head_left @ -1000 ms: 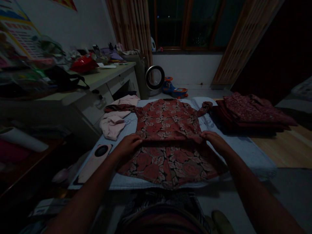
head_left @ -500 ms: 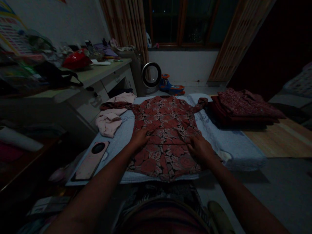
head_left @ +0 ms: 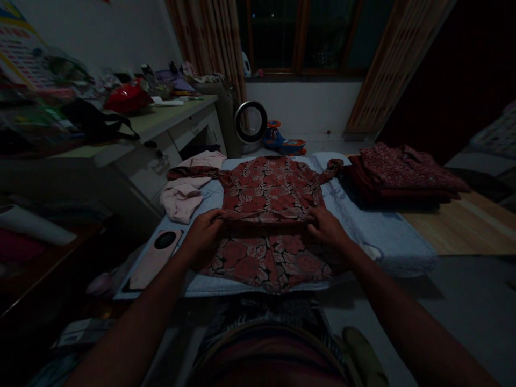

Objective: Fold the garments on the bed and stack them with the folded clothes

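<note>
On white pad [head_left: 387, 236], floral garment [head_left: 274, 215], both hands gripping its fold

The room is dim, lit only faintly from the near side. A dark window [head_left: 306, 35] with a wooden frame fills the far wall, flanked by patterned curtains [head_left: 209, 45]. Along the left wall runs a pale desk [head_left: 161, 129] with drawers, its top crowded with clutter. A round fan [head_left: 250, 122] stands on the grey floor [head_left: 463, 301] below the window. To the right lies a wooden platform [head_left: 475, 226].
</note>
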Tool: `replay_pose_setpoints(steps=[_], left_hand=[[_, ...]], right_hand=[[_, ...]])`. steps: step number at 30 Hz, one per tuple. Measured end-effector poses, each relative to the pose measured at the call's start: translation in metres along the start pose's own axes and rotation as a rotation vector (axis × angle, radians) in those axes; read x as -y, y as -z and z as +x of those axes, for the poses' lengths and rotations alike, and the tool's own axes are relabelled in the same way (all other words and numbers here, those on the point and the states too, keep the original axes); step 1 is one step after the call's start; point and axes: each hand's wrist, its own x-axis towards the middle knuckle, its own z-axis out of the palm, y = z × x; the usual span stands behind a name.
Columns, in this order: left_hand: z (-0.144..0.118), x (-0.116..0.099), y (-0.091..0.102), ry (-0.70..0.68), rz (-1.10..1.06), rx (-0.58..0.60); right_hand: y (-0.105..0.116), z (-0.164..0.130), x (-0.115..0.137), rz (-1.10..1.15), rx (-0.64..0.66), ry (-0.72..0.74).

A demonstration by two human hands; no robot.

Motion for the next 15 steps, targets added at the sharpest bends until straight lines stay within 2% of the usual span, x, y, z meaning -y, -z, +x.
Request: replay_pose_setpoints(steps=[2,6,9,12,15], left_hand=[[-0.008,-0.003,0.004,0.009,0.007,0.027],[-0.023,0.001,0.011,-0.019,0.127,0.050],[-0.031,0.011,0.014,-0.078,0.190,0.081],[-0.037,0.019,0.015,-0.152,0.229,0.139],[-0.043,0.024,0.015,-0.196,0.261,0.196]], right_hand=[[0.004,-0.002,0.002,-0.042,0.000,0.006],[0.017,-0.014,-0.005,-0.030,-0.152,-0.026],[0.030,-0.029,-0.011,0.039,-0.216,0.023],[0.038,-0.044,-0.016,0.171,-0.187,0.095],[0.041,-0.057,-0.021,0.277,-0.111,0.104]])
